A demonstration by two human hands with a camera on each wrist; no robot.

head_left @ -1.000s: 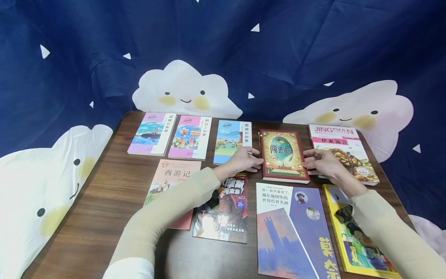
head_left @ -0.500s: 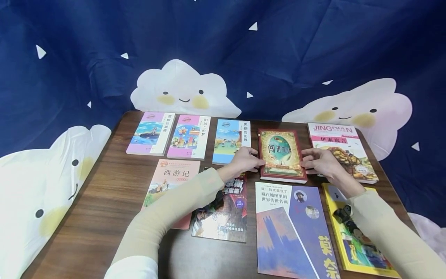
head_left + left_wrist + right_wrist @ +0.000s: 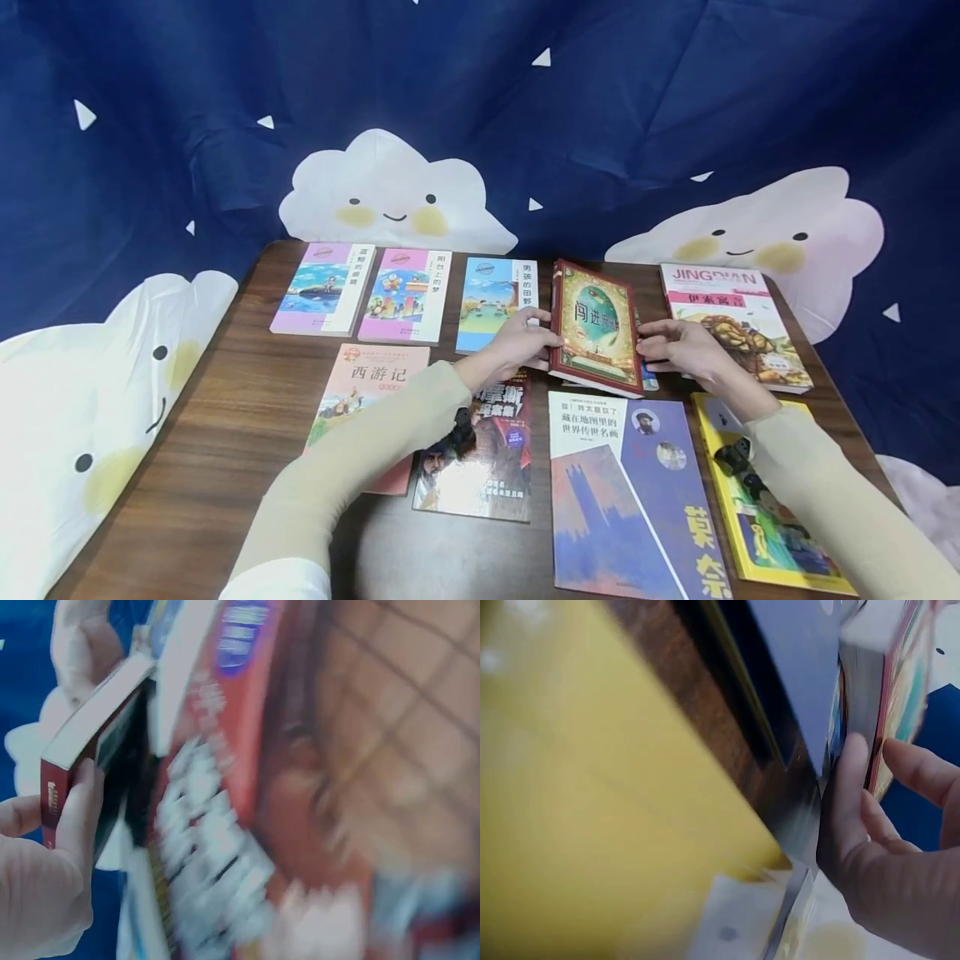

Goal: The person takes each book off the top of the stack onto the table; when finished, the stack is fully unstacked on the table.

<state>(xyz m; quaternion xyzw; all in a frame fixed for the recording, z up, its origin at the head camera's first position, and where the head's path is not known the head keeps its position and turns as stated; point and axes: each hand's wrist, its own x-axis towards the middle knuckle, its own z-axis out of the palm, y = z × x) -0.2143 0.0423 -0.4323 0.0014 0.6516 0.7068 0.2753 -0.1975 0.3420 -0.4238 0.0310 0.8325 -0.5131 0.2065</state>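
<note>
A red-bordered book (image 3: 596, 329) with a green and gold cover is raised at a tilt over another book (image 3: 651, 382), whose edge shows beneath it. My left hand (image 3: 521, 340) grips its spine side; in the left wrist view the thumb (image 3: 81, 810) lies along one face and fingers curl behind the spine. At the opposite edge is my right hand (image 3: 686, 350), thumb and fingers around the page edge (image 3: 864, 686) in the right wrist view.
Three similar books, purple (image 3: 322, 287), pink (image 3: 405, 296) and blue (image 3: 487, 304), lie along the back of the wooden table (image 3: 225, 400). A JINGDIAN book (image 3: 731, 329) lies at right. Nearer are a pink book (image 3: 367, 400), dark book (image 3: 480, 467), blue-purple book (image 3: 622, 500) and yellow book (image 3: 780, 517).
The red-bordered book has come up and tilted, shifting slightly left, and the book beneath now shows at its right. Both hands have moved a little left with it.
</note>
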